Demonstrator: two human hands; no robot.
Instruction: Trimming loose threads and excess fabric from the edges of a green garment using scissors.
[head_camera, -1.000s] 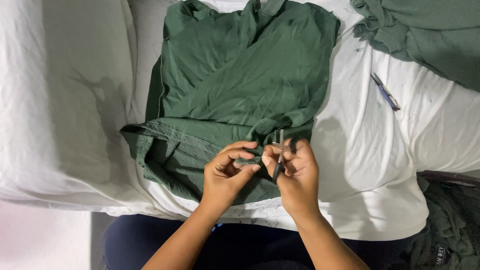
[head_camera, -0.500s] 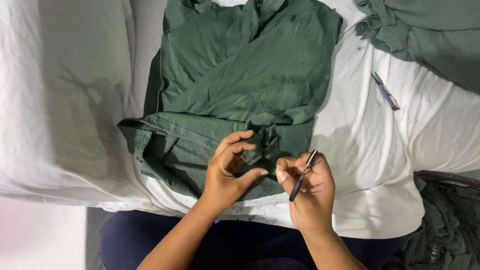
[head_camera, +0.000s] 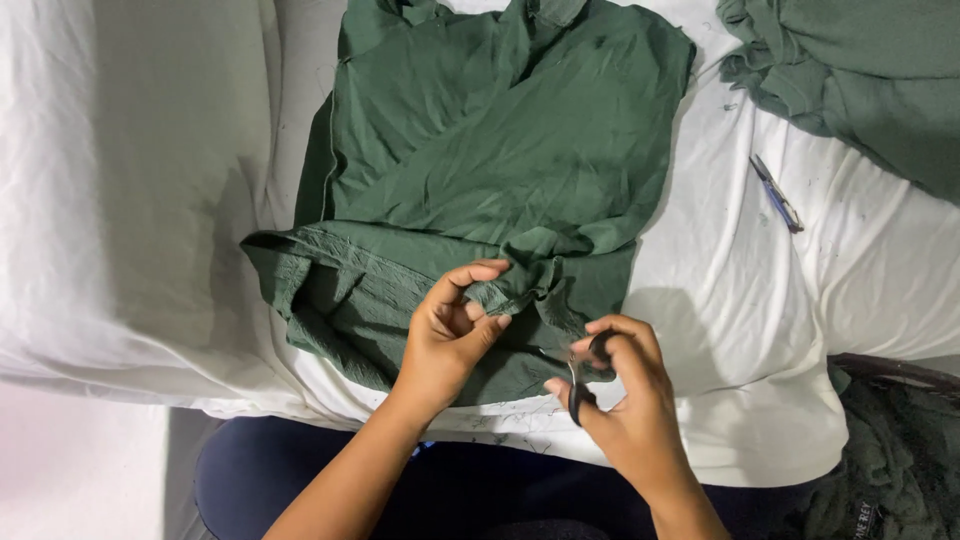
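The left hand (head_camera: 450, 335) pinches a raised fold at the hem of the green shirt (head_camera: 480, 190), spread on the white bed sheet (head_camera: 150, 200). The right hand (head_camera: 625, 405), closed around small scissors (head_camera: 580, 385), has drawn back from the fold since 1 second ago, suggesting a pause between snips.

bare forearms, no sleeves, dk navy trousers (head_camera: 300, 470)

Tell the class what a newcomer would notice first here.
A dark green garment spread on the white sheet fills the middle. At its lower edge the left hand pinches a fold while the right hand grips small black scissors. A blue pen lies right.
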